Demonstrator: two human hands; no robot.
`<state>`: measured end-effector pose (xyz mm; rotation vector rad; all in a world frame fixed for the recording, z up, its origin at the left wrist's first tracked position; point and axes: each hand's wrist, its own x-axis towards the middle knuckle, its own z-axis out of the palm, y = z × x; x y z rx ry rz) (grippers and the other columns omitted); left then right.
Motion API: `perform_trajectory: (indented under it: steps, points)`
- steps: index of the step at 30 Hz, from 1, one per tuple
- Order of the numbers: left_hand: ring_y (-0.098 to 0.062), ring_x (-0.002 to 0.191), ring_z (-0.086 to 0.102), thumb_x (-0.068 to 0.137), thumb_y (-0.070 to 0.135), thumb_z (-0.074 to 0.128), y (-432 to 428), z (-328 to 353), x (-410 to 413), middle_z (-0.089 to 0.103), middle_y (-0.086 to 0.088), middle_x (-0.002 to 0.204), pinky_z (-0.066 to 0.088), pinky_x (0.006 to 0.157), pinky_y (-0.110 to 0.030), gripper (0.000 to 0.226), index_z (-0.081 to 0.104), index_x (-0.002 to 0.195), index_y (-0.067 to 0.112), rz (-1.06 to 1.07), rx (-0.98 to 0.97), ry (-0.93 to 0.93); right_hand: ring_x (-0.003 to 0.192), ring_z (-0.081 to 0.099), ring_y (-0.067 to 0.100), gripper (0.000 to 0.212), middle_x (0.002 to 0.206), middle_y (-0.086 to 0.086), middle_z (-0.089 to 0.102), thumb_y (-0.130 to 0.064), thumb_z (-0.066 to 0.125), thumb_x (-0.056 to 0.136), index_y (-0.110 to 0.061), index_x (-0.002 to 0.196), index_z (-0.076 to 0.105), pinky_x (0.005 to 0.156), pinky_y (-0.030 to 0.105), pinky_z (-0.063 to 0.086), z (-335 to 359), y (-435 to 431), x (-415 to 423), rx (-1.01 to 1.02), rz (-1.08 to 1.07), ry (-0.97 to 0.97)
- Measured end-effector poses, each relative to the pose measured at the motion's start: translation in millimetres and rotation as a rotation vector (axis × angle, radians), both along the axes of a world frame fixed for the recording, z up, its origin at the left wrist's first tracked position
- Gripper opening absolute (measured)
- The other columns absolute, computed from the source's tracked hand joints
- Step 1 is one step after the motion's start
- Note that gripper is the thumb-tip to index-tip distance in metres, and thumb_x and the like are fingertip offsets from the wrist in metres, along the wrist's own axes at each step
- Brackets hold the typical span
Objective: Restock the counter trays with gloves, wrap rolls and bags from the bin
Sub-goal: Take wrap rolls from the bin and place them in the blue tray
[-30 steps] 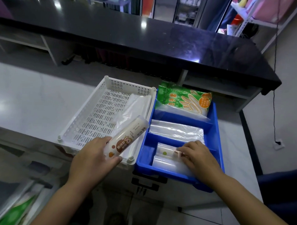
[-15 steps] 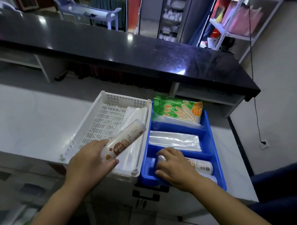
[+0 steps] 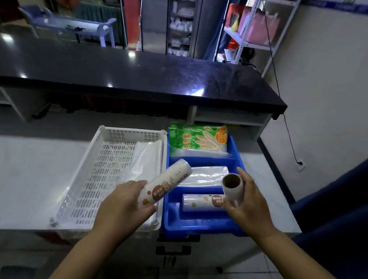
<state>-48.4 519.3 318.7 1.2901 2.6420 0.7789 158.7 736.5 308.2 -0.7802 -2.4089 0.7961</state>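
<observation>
My left hand (image 3: 122, 202) grips a white wrap roll with a brown label (image 3: 167, 183), tilted above the seam between the white slotted tray (image 3: 94, 178) and the blue divided tray (image 3: 196, 225). My right hand (image 3: 247, 206) holds a second roll (image 3: 232, 188) end-on above the blue tray, its cardboard core facing me. A third roll (image 3: 201, 202) lies in the blue tray's near compartment. Clear bags (image 3: 207, 174) fill the middle compartment. A green glove pack (image 3: 200, 137) sits in the far one. Thin plastic bags (image 3: 146, 159) lie along the white tray's right side.
Both trays rest on a pale counter (image 3: 31, 175) near its front edge. A raised black countertop (image 3: 139, 75) runs behind them. A blue chair (image 3: 343, 207) stands at the right, and a cable hangs down the right wall (image 3: 289, 139).
My right hand has lifted a roll out of the blue tray's near compartment, leaving one lying there. My left hand has carried its roll to the right, toward the blue tray.
</observation>
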Motion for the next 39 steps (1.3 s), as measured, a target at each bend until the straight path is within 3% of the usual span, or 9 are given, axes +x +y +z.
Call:
perform_trajectory:
  steps: [3, 6, 10, 13, 17, 23, 26, 30, 39]
  points:
    - [-0.007, 0.083, 0.053, 0.067, 0.048, 0.068, 20, 1, 3, 0.06, 0.011, 0.094, 0.046, 0.067, -0.024, 0.049, 0.056, 0.112, 0.033, -0.117, -0.023, 0.013, 0.1, 0.06, 0.009, 0.057, 0.107, -0.019, 0.054, -0.033, 0.074, 0.074, -0.038, 0.119, 0.04, 0.08, 0.032, 0.056, 2, 9, 6, -0.159, -0.034, -0.035]
    - [-0.006, 0.085, 0.052, 0.066, 0.053, 0.064, 45, -3, 13, 0.059, 0.012, 0.098, 0.042, 0.065, -0.02, 0.049, 0.053, 0.11, 0.035, -0.247, -0.07, 0.034, 0.095, 0.059, 0.0, 0.044, 0.097, -0.026, 0.056, -0.044, 0.07, 0.071, -0.046, 0.105, 0.043, 0.072, 0.025, 0.052, 14, 16, 15, -0.144, -0.155, 0.168]
    - [-0.008, 0.094, 0.052, 0.069, 0.057, 0.061, 83, -18, 32, 0.058, 0.009, 0.108, 0.042, 0.068, -0.019, 0.053, 0.053, 0.116, 0.032, -0.415, -0.141, 0.076, 0.096, 0.057, 0.0, 0.056, 0.098, -0.023, 0.052, -0.053, 0.065, 0.067, -0.03, 0.114, 0.044, 0.079, 0.031, 0.05, 36, 27, 24, -0.026, -0.344, 0.399]
    - [-0.01, 0.102, 0.04, 0.073, 0.057, 0.057, 107, -33, 41, 0.051, 0.005, 0.113, 0.04, 0.074, -0.022, 0.059, 0.052, 0.123, 0.027, -0.51, -0.17, 0.049, 0.093, 0.054, -0.01, 0.054, 0.099, -0.015, 0.052, -0.042, 0.071, 0.069, -0.027, 0.114, 0.044, 0.077, 0.025, 0.045, 46, 31, 32, 0.077, -0.425, 0.426]
    - [-0.013, 0.106, 0.035, 0.074, 0.056, 0.06, 124, -52, 43, 0.046, 0.002, 0.119, 0.038, 0.083, -0.025, 0.062, 0.048, 0.128, 0.027, -0.591, -0.217, 0.039, 0.091, 0.051, 0.003, 0.054, 0.106, -0.009, 0.051, -0.025, 0.076, 0.071, -0.022, 0.115, 0.046, 0.077, 0.024, 0.042, 41, 28, 41, 0.114, -0.479, 0.393]
    - [-0.007, 0.095, 0.036, 0.065, 0.057, 0.068, 130, -63, 47, 0.047, 0.009, 0.112, 0.04, 0.079, -0.022, 0.047, 0.04, 0.094, 0.034, -0.549, -0.173, -0.004, 0.097, 0.055, 0.013, 0.062, 0.108, -0.007, 0.053, -0.05, 0.065, 0.067, -0.02, 0.118, 0.046, 0.083, 0.034, 0.047, 37, 24, 46, 0.103, -0.468, 0.361]
    - [-0.009, 0.096, 0.037, 0.07, 0.056, 0.066, 131, -59, 49, 0.05, 0.008, 0.112, 0.041, 0.079, -0.024, 0.039, 0.047, 0.093, 0.03, -0.562, -0.179, 0.002, 0.098, 0.055, 0.01, 0.061, 0.11, -0.009, 0.053, -0.049, 0.066, 0.068, -0.02, 0.12, 0.047, 0.08, 0.031, 0.05, 37, 24, 39, 0.109, -0.421, 0.355]
    - [-0.01, 0.099, 0.042, 0.081, 0.043, 0.062, 125, -44, 45, 0.055, 0.005, 0.112, 0.037, 0.082, -0.021, 0.026, 0.056, 0.099, 0.024, -0.445, -0.069, -0.006, 0.099, 0.055, 0.008, 0.064, 0.113, -0.006, 0.055, -0.05, 0.062, 0.073, -0.017, 0.126, 0.045, 0.079, 0.021, 0.047, 35, 21, 20, 0.183, -0.264, 0.257]
    - [-0.026, 0.066, 0.055, 0.073, 0.014, 0.072, 67, 0, -1, 0.063, -0.003, 0.067, 0.044, 0.061, -0.035, 0.009, 0.063, 0.071, 0.013, -0.197, 0.065, 0.273, 0.086, 0.062, 0.023, 0.076, 0.096, 0.002, 0.065, -0.047, 0.078, 0.061, -0.023, 0.128, 0.05, 0.077, 0.04, 0.05, 3, 0, -36, 0.696, 0.274, -0.337]
